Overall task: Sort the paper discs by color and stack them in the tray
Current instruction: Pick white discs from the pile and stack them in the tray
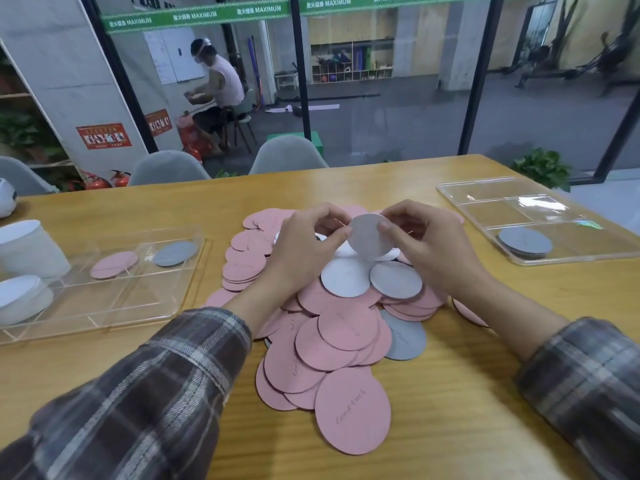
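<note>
A big heap of pink and grey paper discs (pixel 332 327) lies on the wooden table in front of me. Both hands are raised over its far side and hold one grey disc (pixel 369 237) between them. My left hand (pixel 308 244) pinches its left edge, my right hand (pixel 426 240) pinches its right edge. A clear tray (pixel 114 306) on the left holds a pink disc (pixel 114 265), a grey disc (pixel 175 253) and a white stack (pixel 20 299). A second clear tray (pixel 485 202) at the right holds a grey stack (pixel 524 241).
A white cylinder (pixel 29 247) stands by the left tray. A white object (pixel 7 199) sits at the far left edge. Grey chairs (pixel 287 155) line the table's far side before a glass wall. A seated person is behind the glass.
</note>
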The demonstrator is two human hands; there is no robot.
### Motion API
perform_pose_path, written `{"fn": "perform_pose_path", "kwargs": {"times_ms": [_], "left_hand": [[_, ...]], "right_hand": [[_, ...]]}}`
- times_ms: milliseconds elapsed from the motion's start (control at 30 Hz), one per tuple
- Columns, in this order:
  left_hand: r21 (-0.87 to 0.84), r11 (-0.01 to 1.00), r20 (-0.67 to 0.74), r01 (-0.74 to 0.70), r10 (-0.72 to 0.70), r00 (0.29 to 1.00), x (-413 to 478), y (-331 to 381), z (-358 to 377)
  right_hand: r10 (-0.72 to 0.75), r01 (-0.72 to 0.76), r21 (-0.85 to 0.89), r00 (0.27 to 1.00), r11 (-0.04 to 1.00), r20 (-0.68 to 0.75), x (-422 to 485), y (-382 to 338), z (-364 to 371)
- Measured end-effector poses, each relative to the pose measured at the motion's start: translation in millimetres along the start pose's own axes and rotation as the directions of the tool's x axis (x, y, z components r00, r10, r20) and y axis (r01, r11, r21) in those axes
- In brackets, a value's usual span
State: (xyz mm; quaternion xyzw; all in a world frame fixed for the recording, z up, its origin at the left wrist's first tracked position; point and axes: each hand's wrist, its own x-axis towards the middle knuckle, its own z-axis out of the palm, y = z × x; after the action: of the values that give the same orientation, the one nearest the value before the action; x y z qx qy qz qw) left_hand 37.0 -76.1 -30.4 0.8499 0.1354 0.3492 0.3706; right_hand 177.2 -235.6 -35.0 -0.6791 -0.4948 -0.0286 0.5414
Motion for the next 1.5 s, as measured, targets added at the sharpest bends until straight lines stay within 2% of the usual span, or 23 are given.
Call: {"fn": "perform_pose_path", "kwargs": {"times_ms": [167,267,400,467,567,833,1000,1067,1233,1433,1500], "left_hand": [[-0.083,0.996,-0.013,0.020,-0.021,1.000,-1.7,0.1,0.8],[-0.104,0.995,-0.021,-0.005,0.003,1.000,-4.4,0.4,-0.1],[-0.178,0.984,0.001,0.004,-0.004,1.000,-9.8,-0.2,-3.3],[-0.181,0.983,0.006,0.006,-0.005,1.000,-12.9,-0.3,-4.3],[-0.175,0.985,0.021,-0.006,0.010,1.000,-15.5,-0.4,-3.3],[0.180,0.973,0.076,-0.146,0.134,0.988,-22.8,0.8,10.7],[0.375,0.921,0.236,-0.109,0.018,0.972,-30.0,9.4,22.0],[0.395,0.914,0.268,-0.098,-0.012,0.963,-31.0,11.4,23.4],[0.288,0.952,0.290,-0.102,0.015,0.957,-32.0,12.0,17.8],[-0.046,0.999,0.142,0.020,-0.014,0.990,-31.9,14.3,9.1],[-0.119,0.991,0.108,0.056,-0.043,0.993,-29.5,15.1,6.2]], "right_hand": [[0.064,-0.065,0.012,0.996,0.998,0.068,-3.0,2.4,-5.4],[0.029,-0.027,-0.058,0.999,0.998,0.032,-2.4,1.9,-7.6],[0.090,-0.085,-0.062,0.993,0.994,0.080,-1.2,-0.9,-10.9],[0.130,-0.127,-0.034,0.986,0.991,0.106,-1.6,-2.1,-10.7],[0.204,-0.215,0.103,0.973,0.971,0.104,0.0,-3.9,-10.5],[0.339,-0.346,0.208,0.938,0.915,0.068,3.4,7.4,-14.5],[0.350,-0.348,0.057,0.937,0.936,-0.024,6.3,11.9,-21.5],[0.353,-0.352,0.022,0.935,0.936,-0.036,6.4,12.1,-23.0],[0.310,-0.311,-0.065,0.950,0.948,-0.023,2.4,14.5,-23.4],[0.203,-0.196,-0.135,0.978,0.971,0.038,-2.6,7.6,-23.0],[0.189,-0.182,-0.092,0.978,0.979,0.084,-3.3,3.4,-21.8]]}}
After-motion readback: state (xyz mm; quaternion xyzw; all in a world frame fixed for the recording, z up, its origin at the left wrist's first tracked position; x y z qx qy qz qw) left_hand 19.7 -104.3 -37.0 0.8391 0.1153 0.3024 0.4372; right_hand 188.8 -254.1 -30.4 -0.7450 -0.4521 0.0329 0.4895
